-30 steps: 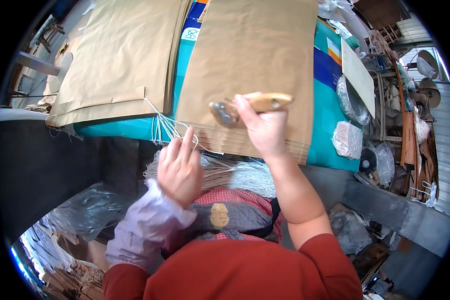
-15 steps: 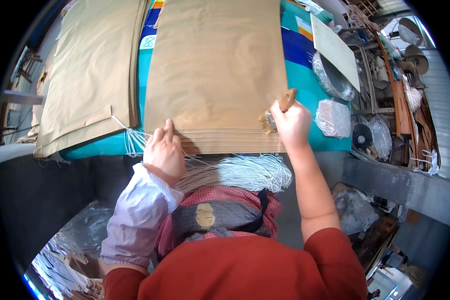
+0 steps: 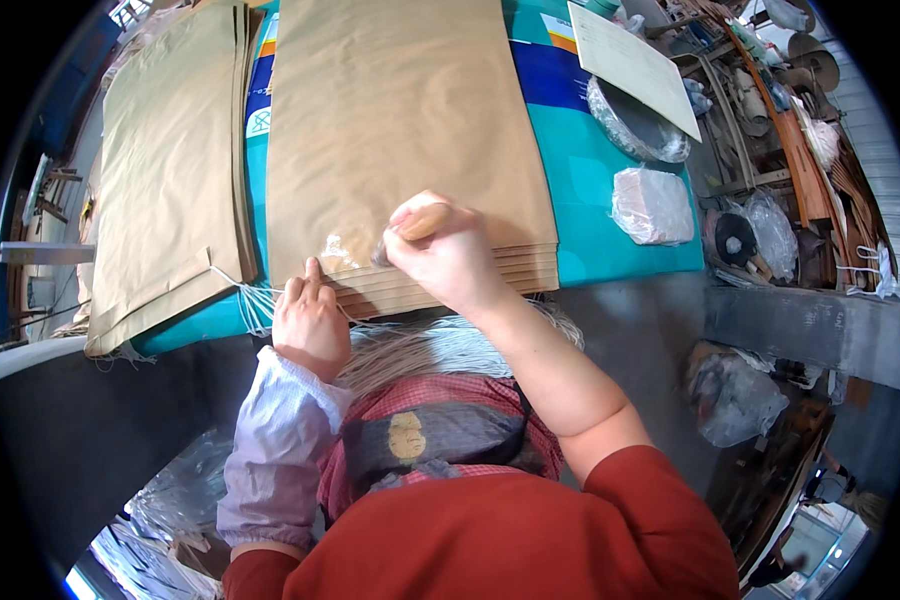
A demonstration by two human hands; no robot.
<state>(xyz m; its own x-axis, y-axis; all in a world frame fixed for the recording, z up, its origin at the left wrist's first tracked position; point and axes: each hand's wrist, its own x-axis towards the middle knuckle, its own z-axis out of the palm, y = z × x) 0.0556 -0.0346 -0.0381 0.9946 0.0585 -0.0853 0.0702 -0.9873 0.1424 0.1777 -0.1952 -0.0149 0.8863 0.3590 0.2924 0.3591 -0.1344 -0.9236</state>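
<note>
Here, right hand (image 3: 448,258) around brush (image 3: 423,222), plastic-draped basin (image 3: 616,128) partly covered

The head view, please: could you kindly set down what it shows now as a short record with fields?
Right hand: grips a brush by its handle, bristles toward the paper
Left hand: index finger extended at the near left corner of the right stack
Right stack: brown paper, near edges stepped
Shiny patch: on the top sheet, between left hand and brush
Left stack: brown paper, white strings by its near right corner
Farther right: wrapped block
Surface: teal covering
</note>
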